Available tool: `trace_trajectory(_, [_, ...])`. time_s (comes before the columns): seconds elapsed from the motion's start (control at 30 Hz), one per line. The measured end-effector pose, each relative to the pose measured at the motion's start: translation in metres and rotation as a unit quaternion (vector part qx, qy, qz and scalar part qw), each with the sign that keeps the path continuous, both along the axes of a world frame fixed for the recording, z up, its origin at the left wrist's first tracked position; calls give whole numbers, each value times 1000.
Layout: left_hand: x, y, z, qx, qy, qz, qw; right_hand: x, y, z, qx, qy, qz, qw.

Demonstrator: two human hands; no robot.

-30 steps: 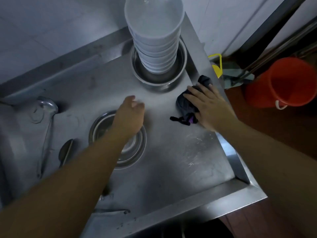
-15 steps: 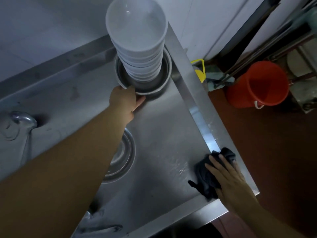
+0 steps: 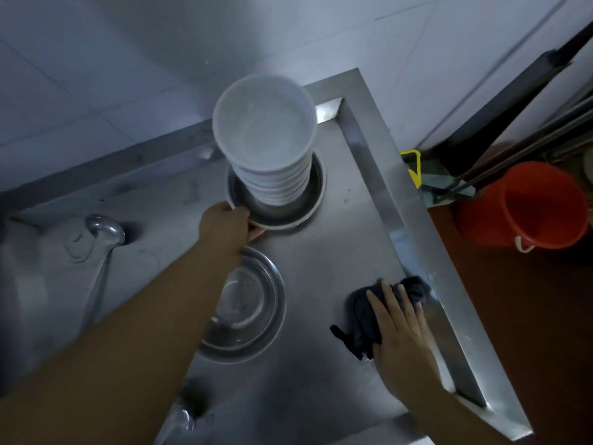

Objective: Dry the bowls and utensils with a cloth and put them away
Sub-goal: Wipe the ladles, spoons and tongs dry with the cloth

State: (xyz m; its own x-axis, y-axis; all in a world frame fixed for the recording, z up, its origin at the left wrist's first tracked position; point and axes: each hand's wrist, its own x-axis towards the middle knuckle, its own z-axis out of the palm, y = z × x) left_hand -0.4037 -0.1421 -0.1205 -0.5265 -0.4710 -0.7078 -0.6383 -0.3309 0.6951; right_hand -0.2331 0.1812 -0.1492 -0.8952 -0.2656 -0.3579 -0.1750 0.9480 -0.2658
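The left hand (image 3: 226, 221) grips the steel basin (image 3: 309, 200) rim; its stacked white bowls (image 3: 266, 136) look top-heavy, likely slippery. The right hand (image 3: 398, 326) lies flat on the soft cloth (image 3: 361, 316).

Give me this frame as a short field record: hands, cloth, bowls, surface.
left hand: grips rim of metal basin
right hand: flat, fingers straight, pressing dark cloth
white bowls: tall stack standing in the basin
metal bowl: on the counter, partly under left forearm
counter: steel, raised edge
ladle: lying at left
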Motion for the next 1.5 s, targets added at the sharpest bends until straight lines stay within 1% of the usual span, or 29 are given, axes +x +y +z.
trace_trajectory(0.1, [20,-29,-2,-20,-14,7,1000,-26,-6,-2,13,9,47,999])
trace_trajectory(0.2, [36,-58,1,9,-21,31,999,-62,-17,-5,13,24,75,997])
trace_trajectory(0.27, [42,-74,3,29,-20,28,999,-94,-31,-6,1,41,73,996])
trace_trajectory(0.33, [46,-87,3,31,-18,15,999,-131,-53,-6,-16,63,47,997])
trace_trajectory(0.43, [49,-100,0,-5,-14,1,1000,-194,-91,-7,-33,87,-3,996])
trace_trajectory(0.57, [52,-112,-4,-15,-3,-3,1000,-278,-138,-8,-43,107,-25,993])
trace_trajectory(0.63, [52,-117,-4,-10,0,-12,1000,-305,-162,-10,-44,96,-64,992])
trace_trajectory(0.7, [52,-121,-2,-9,9,-29,1000,-315,-183,-13,-55,89,-109,989])
trace_trajectory(0.73, [52,-122,-2,-9,13,-37,999,-313,-188,-15,-58,92,-98,989])
trace_trajectory(0.77, [52,-123,-1,-9,16,-41,999,-308,-188,-15,-65,93,-53,992])
trace_trajectory(0.8, [52,-124,0,-10,17,-43,999,-298,-183,-14,-78,95,26,992])
trace_trajectory(0.83, [53,-124,1,-11,16,-44,999,-283,-175,-14,-94,98,123,983])
trace_trajectory(0.9, [53,-124,1,-15,15,-53,998,-242,-150,-17,-96,86,278,952])
trace_trajectory(0.93, [54,-124,1,-19,14,-56,998,-228,-135,-15,-85,69,332,937])
trace_trajectory(1.0, [53,-123,0,-30,11,-51,998,-232,-114,-15,-57,66,416,905])
trace_trajectory(1.03, [53,-124,-1,-35,9,-49,998,-246,-110,-16,-50,76,410,907])
trace_trajectory(1.07, [53,-124,-1,-38,8,-50,998,-264,-113,-16,-47,86,354,930])
trace_trajectory(1.13, [53,-123,-3,-39,6,-48,998,-302,-124,-10,-29,102,165,981])
trace_trajectory(1.17, [53,-122,-4,-36,5,-42,998,-314,-129,-9,-16,99,87,991])
trace_trajectory(1.2, [53,-120,-6,-32,2,-41,999,-320,-134,-9,-14,96,41,994])
trace_trajectory(1.27, [50,-117,-8,-27,-9,-48,998,-317,-133,-12,-23,89,33,995])
trace_trajectory(1.33, [45,-111,-10,-24,-14,-52,998,-300,-122,-10,-33,90,68,993])
trace_trajectory(1.43, [34,-98,-10,-24,-24,-59,998,-250,-95,-6,-58,76,80,992])
trace_trajectory(1.5, [25,-86,-9,-30,-32,-61,997,-206,-75,-6,-59,72,77,993])
